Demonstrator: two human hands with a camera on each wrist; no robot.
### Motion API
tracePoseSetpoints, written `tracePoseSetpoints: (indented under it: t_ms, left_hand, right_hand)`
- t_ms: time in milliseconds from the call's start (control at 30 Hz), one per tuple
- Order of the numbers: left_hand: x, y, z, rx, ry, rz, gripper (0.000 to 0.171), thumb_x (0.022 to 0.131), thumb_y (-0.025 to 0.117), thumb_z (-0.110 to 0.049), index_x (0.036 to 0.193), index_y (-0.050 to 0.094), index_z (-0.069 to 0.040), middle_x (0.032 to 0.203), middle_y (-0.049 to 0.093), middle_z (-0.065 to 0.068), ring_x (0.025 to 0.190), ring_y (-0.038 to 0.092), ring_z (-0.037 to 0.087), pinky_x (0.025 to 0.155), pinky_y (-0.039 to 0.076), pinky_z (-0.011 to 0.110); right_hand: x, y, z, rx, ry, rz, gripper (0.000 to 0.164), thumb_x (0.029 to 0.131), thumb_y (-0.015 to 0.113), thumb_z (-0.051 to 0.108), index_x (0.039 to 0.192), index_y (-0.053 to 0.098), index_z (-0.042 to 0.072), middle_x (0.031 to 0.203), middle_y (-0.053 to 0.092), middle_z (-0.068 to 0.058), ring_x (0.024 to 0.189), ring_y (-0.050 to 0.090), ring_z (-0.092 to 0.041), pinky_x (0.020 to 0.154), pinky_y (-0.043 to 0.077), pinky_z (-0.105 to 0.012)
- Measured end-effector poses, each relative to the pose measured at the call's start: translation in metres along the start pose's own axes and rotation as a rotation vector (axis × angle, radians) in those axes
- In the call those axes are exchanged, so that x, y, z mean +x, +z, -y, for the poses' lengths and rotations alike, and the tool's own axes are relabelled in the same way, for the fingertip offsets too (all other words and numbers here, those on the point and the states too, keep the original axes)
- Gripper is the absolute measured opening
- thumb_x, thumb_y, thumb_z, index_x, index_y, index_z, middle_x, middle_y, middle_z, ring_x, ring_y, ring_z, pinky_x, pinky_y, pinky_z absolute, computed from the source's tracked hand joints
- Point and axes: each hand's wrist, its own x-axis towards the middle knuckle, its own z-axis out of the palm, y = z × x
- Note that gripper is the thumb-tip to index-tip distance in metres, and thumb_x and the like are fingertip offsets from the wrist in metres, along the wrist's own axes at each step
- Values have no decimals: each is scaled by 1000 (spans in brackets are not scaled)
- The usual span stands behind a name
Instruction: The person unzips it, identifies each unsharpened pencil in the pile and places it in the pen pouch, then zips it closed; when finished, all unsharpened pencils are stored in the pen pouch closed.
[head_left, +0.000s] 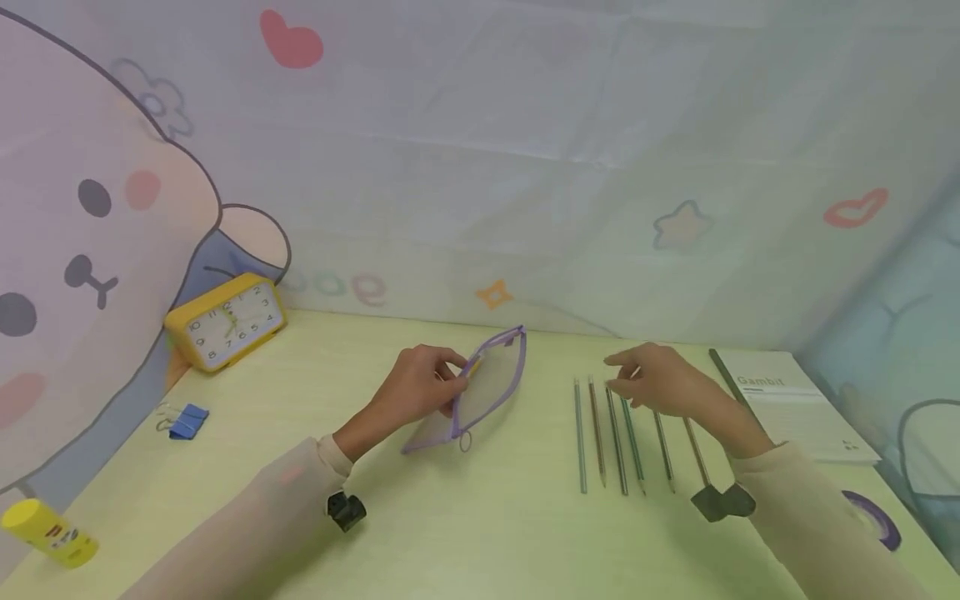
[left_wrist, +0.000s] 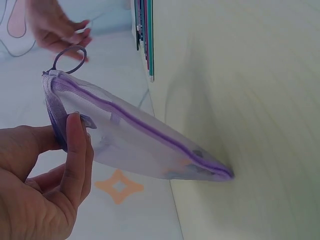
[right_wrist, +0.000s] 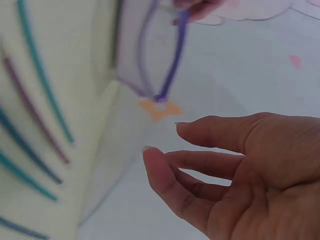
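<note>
My left hand [head_left: 420, 379] pinches the rim of a translucent mesh pouch [head_left: 489, 390] with purple edging, its mouth parted. In the left wrist view, thumb and fingers grip one upper corner of the pouch [left_wrist: 130, 137], near a small ring [left_wrist: 84, 54]; its lower end is close over the table. My right hand [head_left: 660, 383] hovers over a row of several pencils [head_left: 617, 450], to the right of the pouch. Its fingers are relaxed, with a gap between thumb and index finger in the right wrist view and nothing between them.
A white notebook [head_left: 802, 417] lies beyond the right forearm, with a purple curved piece [head_left: 876, 518] near the right edge. On the left are a yellow alarm clock [head_left: 228, 321], a blue binder clip [head_left: 187, 422] and a yellow glue stick [head_left: 52, 533]. A printed cloth [head_left: 480, 167] hangs behind.
</note>
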Motion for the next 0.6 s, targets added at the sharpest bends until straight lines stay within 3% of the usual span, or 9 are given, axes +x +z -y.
tracePoseSetpoints:
  t_ms: [167, 300, 433, 533, 600]
  left_hand:
    - [-1, 1, 2, 4, -11, 1, 31, 93, 64, -14, 120, 72, -2, 84, 78, 13, 53, 71, 11, 55, 55, 25]
    - [-1, 1, 2, 0, -18, 1, 31, 93, 64, -14, 121, 72, -3, 84, 78, 13, 53, 71, 11, 58, 57, 25]
    - [0, 2, 1, -2, -16, -1, 31, 92, 64, -13, 121, 72, -3, 85, 78, 12, 52, 71, 11, 53, 54, 26]
    - [2, 3, 1, -3, -15, 1, 31, 92, 64, -13, 121, 72, -3, 85, 78, 13, 52, 71, 11, 50, 52, 26]
    - [2, 4, 1, -4, -14, 3, 31, 92, 64, -13, 121, 72, -3, 85, 78, 13, 52, 71, 11, 49, 51, 26]
  right_hand:
    - [-2, 22, -23, -46, 21, 35, 49, 97, 62, 9, 136, 51, -18, 110, 69, -27, 76, 72, -25, 71, 59, -38]
    - [1, 35, -28, -79, 40, 56, 49, 97, 61, 6, 135, 49, -21, 110, 68, -31, 70, 72, -24, 82, 60, -46]
    - [5, 47, -28, -105, 60, 53, 49, 96, 60, 5, 133, 47, -24, 116, 63, -35, 81, 72, -28, 96, 54, -54]
    - [11, 58, -28, -102, 75, 63, 24, 95, 58, 0, 108, 58, -21, 97, 64, -27, 73, 65, -22, 79, 58, -43]
    - [13, 64, -28, -135, 57, 72, 14, 92, 53, -5, 97, 58, -18, 86, 59, -22, 63, 54, -17, 61, 51, -30]
